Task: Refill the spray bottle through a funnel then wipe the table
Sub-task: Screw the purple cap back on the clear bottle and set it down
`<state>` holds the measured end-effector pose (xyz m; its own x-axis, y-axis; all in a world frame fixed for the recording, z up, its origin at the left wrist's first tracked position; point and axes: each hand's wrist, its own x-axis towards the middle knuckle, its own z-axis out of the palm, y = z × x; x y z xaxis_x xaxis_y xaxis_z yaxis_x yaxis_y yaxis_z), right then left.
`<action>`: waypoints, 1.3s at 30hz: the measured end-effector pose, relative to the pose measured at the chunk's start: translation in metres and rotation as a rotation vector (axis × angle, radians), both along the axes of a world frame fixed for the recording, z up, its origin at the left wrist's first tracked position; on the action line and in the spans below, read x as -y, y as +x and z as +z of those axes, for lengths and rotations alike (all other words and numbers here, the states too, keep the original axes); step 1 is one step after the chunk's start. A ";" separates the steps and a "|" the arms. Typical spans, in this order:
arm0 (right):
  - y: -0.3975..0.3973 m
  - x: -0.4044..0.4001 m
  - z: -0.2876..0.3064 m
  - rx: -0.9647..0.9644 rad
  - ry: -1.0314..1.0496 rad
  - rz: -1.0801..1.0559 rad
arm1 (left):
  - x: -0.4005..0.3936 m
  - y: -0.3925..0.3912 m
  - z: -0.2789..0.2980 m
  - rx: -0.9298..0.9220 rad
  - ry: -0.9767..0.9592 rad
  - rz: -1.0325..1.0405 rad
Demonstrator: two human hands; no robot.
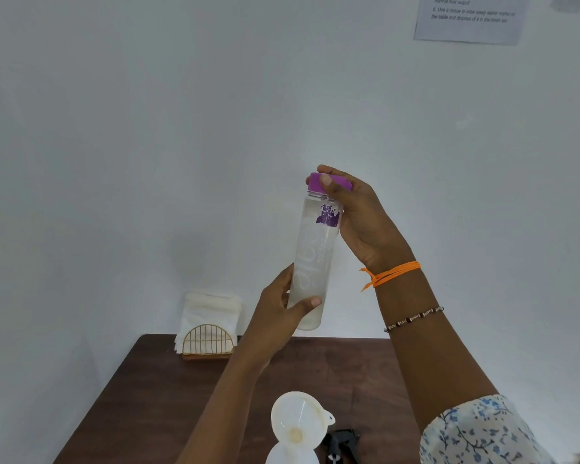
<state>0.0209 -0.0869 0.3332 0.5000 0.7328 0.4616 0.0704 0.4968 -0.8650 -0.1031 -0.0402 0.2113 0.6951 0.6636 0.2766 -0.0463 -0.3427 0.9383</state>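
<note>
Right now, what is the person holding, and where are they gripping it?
A clear water bottle, lifted above the table. The left hand wraps its lower body; the right hand grips the purple cap on top.

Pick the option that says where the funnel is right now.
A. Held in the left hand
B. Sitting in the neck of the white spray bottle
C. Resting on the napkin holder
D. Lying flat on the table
B: the funnel stands in the neck of the spray bottle, while both hands are busy with the water bottle, the right hand on its purple cap.
</note>
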 end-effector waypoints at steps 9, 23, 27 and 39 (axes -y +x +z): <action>-0.007 0.000 -0.002 0.025 -0.042 -0.197 | 0.012 0.014 -0.003 -0.042 0.067 0.142; -0.006 0.004 -0.037 0.170 -0.164 -0.135 | 0.014 0.006 -0.003 -0.019 0.147 0.242; -0.006 0.002 -0.065 0.272 -0.333 -0.128 | 0.006 0.003 -0.010 -0.042 0.129 0.229; -0.001 -0.035 -0.152 0.164 -0.522 -0.107 | -0.030 -0.004 -0.081 -0.250 -0.071 0.142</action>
<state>0.0200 -0.0518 0.1816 0.5363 0.8342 0.1287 0.2514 -0.0124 -0.9678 -0.1066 -0.0100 0.1303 0.6346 0.7707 0.0578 0.2334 -0.2624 0.9363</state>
